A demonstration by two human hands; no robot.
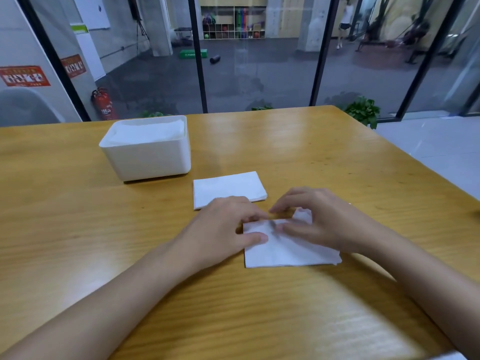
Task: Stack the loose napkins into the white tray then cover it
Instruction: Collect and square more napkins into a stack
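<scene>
— Where was the loose napkin?
— Lower centre of the frame, flat on the table. My left hand pinched its left edge, thumb on top. My right hand lay curled over its far corner; with the blur I couldn't tell whether it gripped.
— And the white tray?
— Upper left, uncovered, napkins inside. A folded napkin lay between it and my hands.
</scene>
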